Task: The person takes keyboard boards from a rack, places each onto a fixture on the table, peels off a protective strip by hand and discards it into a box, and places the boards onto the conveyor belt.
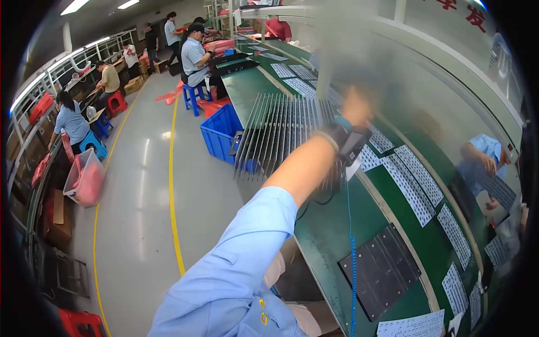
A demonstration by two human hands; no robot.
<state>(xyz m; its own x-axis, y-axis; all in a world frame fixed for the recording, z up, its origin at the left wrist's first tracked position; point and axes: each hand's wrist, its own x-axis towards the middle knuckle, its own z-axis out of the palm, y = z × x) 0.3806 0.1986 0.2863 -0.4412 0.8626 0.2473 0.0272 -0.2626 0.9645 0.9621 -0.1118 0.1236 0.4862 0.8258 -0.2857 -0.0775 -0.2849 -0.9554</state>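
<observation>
My left arm, in a light blue sleeve with a dark band at the wrist, stretches forward over the bench. My left hand (pixel 357 106) is beside a pale post and partly lost in a grey blur; its fingers and anything in them cannot be made out. Below and left of it stands a rack of many thin, dark upright plates (pixel 281 132). A blue coiled cord (pixel 353 281) hangs down from near the wrist. On the green bench lies a flat black plate with small screws (pixel 382 272). My right hand is out of view.
White dotted panels (pixel 410 188) lie along the green line (pixel 407 135). A blue crate (pixel 220 133) stands on the floor beside the bench. A co-worker (pixel 194 53) sits farther along; another person's hand (pixel 489 164) is across the line at right.
</observation>
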